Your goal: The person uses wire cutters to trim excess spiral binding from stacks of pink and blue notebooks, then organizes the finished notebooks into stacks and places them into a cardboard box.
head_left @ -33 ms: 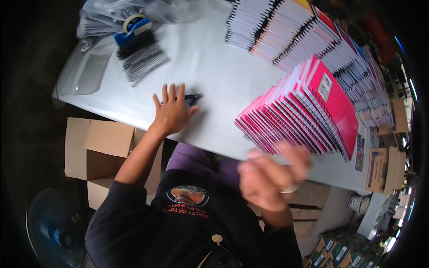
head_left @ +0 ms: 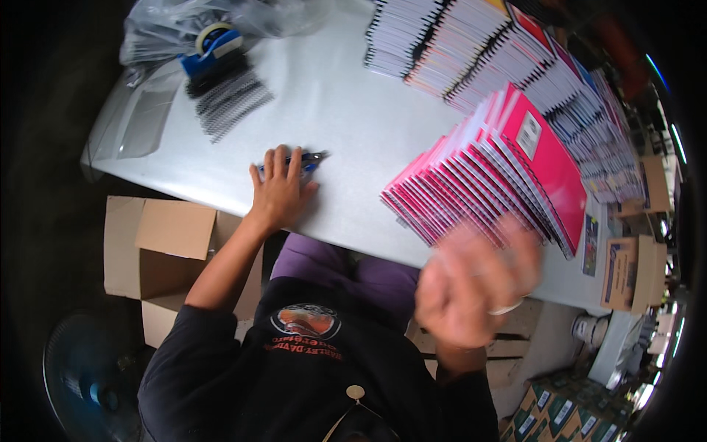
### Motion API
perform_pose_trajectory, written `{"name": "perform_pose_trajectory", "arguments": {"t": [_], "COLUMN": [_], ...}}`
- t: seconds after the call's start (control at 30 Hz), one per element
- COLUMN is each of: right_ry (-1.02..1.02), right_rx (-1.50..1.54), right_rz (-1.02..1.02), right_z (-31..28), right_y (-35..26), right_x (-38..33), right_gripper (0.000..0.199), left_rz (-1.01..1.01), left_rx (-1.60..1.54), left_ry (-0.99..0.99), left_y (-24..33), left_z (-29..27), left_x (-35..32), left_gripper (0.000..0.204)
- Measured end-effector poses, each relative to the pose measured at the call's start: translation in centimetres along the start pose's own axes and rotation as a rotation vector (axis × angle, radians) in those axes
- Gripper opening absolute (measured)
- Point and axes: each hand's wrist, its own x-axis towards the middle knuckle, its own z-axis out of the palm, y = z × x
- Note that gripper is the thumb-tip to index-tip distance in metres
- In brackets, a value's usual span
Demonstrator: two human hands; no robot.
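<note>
My left hand (head_left: 278, 197) lies palm down near the table's front edge, over a pair of small blue-handled cutting pliers (head_left: 315, 158). Its fingers are apart and slightly bent across the handles, and the thumb sticks out to the side. The dark jaws of the pliers show beyond the fingers. My right hand (head_left: 471, 283), wearing a ring, is raised in front of a row of pink spiral notebooks (head_left: 549, 166). Motion blurs its fingers, so whether they hold anything cannot be made out. The notebooks lean together, spiral edges toward me.
Tall stacks of spiral notebooks (head_left: 471, 51) fill the far right of the table (head_left: 324, 103). Black wire spirals (head_left: 228, 103), a blue tape dispenser (head_left: 213, 51) and clear plastic bags (head_left: 162, 29) lie far left. Below stand an open cardboard box (head_left: 173, 228) and a fan (head_left: 88, 383).
My left hand's fingers have bent more over the pliers, where they were stretched out flat. My right hand has moved right and slightly up, nearer the pink notebooks.
</note>
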Motion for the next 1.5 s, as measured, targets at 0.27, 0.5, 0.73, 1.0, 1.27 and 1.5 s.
{"name": "perform_pose_trajectory", "arguments": {"t": [0.27,0.5,0.73,1.0,1.27,1.5], "right_ry": [0.027,0.046,0.057,-0.002,-0.109,-0.114], "right_rx": [-0.101,-0.086,-0.169,-0.203,-0.251,-0.304], "right_rz": [0.541,0.478,0.385,0.324,0.4,0.308], "right_z": [-0.5,0.0,-0.1,-0.7,-1.4,-1.1], "right_y": [4.2,5.0,4.7,5.0,3.6,4.3], "right_x": [2.9,3.0,2.9,2.8,3.6,3.3], "right_gripper": [0.019,0.013,0.015,0.019,0.023,0.03], "left_rz": [-0.281,0.441,0.286,0.351,0.245,0.065], "left_rx": [-1.99,-2.486,-2.474,-1.717,-1.564,-2.195], "left_ry": [-0.395,-1.143,-1.172,-0.598,-0.45,-1.033], "left_y": [6.0,13.2,12.6,12.3,12.5,12.0], "left_z": [-6.5,-12.6,-12.5,-14.0,-13.7,-13.8], "left_x": [0.9,-0.2,0.4,0.2,0.0,-0.2], "left_gripper": [0.057,0.078,0.072,0.053,0.061,0.071]}}
